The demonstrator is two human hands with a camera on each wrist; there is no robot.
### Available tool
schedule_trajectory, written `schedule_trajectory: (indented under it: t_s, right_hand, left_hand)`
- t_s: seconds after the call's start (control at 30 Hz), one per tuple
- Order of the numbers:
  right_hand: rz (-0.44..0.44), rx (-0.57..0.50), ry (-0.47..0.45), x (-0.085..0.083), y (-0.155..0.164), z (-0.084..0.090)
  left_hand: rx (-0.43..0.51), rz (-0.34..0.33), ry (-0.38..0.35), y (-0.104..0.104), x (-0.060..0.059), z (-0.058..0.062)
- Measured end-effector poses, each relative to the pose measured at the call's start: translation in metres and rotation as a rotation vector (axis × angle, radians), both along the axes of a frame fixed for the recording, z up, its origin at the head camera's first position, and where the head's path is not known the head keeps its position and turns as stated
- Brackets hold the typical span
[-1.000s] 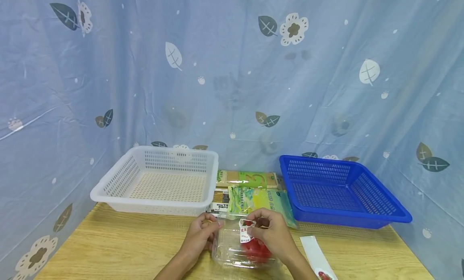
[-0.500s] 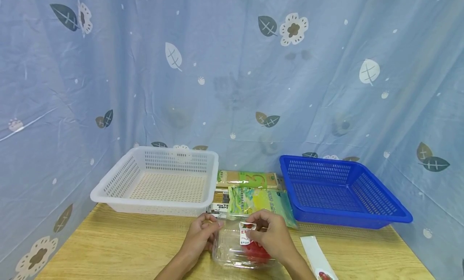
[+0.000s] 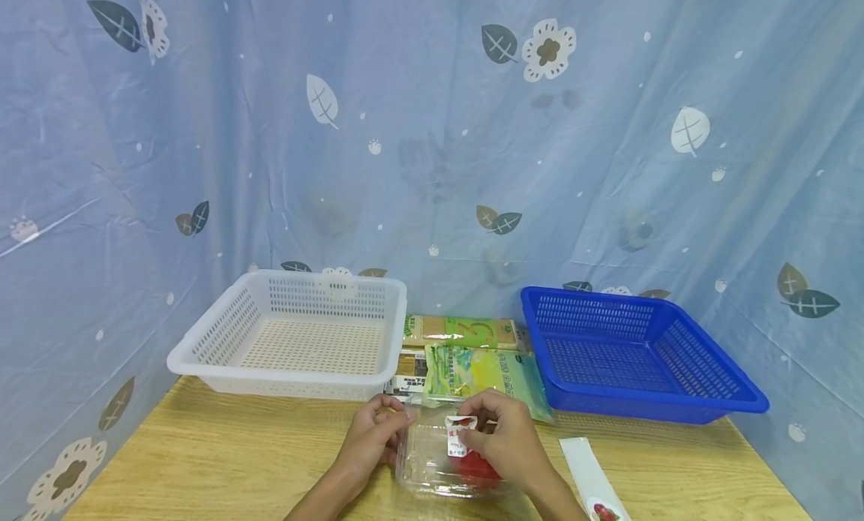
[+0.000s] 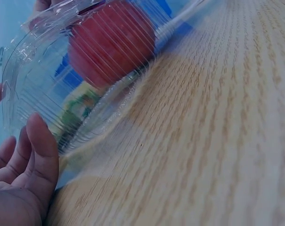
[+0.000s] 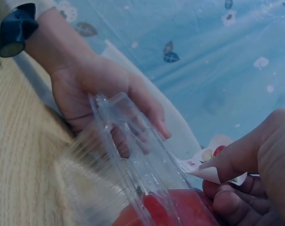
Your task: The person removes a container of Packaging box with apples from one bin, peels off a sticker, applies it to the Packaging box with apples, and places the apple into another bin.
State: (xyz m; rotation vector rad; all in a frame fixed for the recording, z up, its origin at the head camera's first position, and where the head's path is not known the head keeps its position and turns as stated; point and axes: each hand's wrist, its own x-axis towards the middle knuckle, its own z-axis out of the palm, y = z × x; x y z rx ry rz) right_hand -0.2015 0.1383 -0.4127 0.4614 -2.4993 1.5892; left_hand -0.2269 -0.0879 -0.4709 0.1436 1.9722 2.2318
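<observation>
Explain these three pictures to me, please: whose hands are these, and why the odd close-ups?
No machine here: a person wears three cameras. The head view looks down at a wooden table. The other two sit on the wrists, hence the close-ups. The left hand steadies a clear plastic box with something red inside, perhaps an apple. The right hand pinches the box's paper label between its fingers. Behind lie a white basket, a blue basket, some food packets, and a white paper strip at the right.
</observation>
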Motion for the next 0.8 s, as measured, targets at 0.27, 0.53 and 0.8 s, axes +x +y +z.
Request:
schedule_trajectory:
  t_s: [0.27,0.53,0.8]
  right_hand:
    - [-0.009,0.059,0.048,0.0002,-0.0003,-0.0039]
    - [0.002,0.119,0.09,0.0019,-0.0022,-0.0041]
    - [0.01,0.202,0.162,0.0037,-0.0016,-0.0034]
  left_hand:
    - [0.004,-0.003,0.006,-0.0003,-0.0014,-0.0021]
    - [0.011,0.01,-0.003,0.0007,-0.0008,-0.0009]
    - [0.009,0.014,-0.009,0.0011,-0.0006,-0.0008]
